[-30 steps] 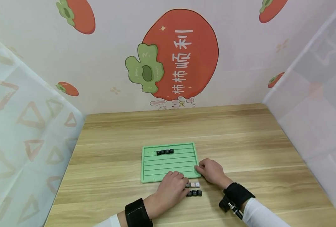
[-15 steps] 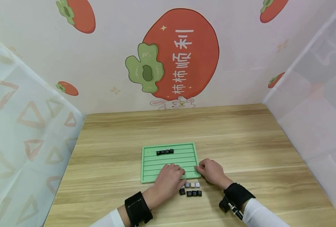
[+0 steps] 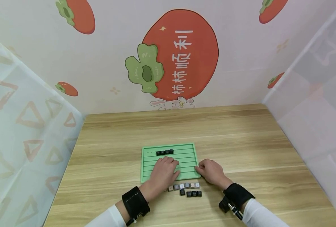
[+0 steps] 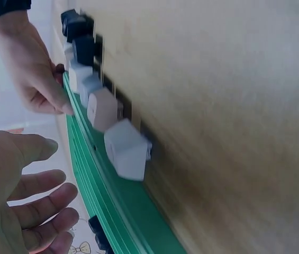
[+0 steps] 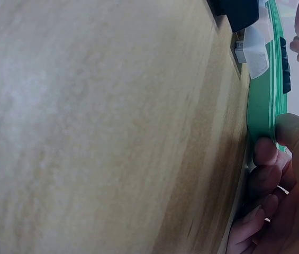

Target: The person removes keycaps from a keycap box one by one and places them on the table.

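A green ridged board (image 3: 188, 160) lies on the table with a short row of black keycaps (image 3: 165, 152) near its far side. My left hand (image 3: 162, 171) is over the board's near left part, fingers loosely bent. In the left wrist view, nothing sits between the left fingers (image 4: 48, 203). My right hand (image 3: 212, 171) pinches the board's right edge near its close corner, thumb (image 5: 293, 129) on top and fingers below. Along the board's near edge stand several white, grey and beige keycaps (image 3: 187, 185), the left end of their row partly hidden by my left hand.
Closer to me than the pale row are more black keycaps (image 3: 194, 194), with a single black keycap (image 3: 182, 192) a little left of them. The wooden table (image 3: 241, 142) meets a printed backdrop (image 3: 108, 63) behind, and patterned sheets hang at both sides.
My left hand has moved left and away from me, from the keycaps to over the board. More pale keycaps and a single black one are uncovered. The right hand stays on the board's edge.
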Demonstrator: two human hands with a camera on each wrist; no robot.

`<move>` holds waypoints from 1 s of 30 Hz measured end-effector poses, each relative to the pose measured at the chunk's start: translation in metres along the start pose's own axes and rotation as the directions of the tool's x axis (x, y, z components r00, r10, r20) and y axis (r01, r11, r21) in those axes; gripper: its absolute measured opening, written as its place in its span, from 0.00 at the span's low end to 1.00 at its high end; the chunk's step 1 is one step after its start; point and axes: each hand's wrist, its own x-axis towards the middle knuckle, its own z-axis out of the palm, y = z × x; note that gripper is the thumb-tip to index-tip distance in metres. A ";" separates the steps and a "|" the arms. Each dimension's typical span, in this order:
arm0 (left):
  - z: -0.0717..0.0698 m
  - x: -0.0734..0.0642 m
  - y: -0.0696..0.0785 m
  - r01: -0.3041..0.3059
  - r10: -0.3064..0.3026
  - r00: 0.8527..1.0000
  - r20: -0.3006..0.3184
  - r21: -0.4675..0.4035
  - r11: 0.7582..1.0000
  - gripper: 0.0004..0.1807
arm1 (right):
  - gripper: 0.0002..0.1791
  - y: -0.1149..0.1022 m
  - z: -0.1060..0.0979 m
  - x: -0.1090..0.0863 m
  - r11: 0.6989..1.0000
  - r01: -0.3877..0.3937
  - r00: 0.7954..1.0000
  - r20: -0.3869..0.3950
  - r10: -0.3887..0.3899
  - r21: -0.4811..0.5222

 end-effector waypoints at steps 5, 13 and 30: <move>0.000 0.004 -0.005 0.016 -0.015 1.000 -0.019 0.003 1.000 0.15 | 0.30 0.000 0.000 0.000 1.000 0.007 1.000 -0.003 -0.007 0.005; 0.000 0.011 -0.011 0.032 -0.032 0.999 -0.023 0.011 0.999 0.18 | 0.30 -0.001 -0.001 -0.001 1.000 0.003 1.000 -0.005 -0.003 0.013; 0.004 0.026 -0.023 0.116 -0.116 0.993 0.010 0.010 0.993 0.22 | 0.30 -0.002 -0.002 -0.001 1.000 0.002 1.000 0.010 -0.002 0.018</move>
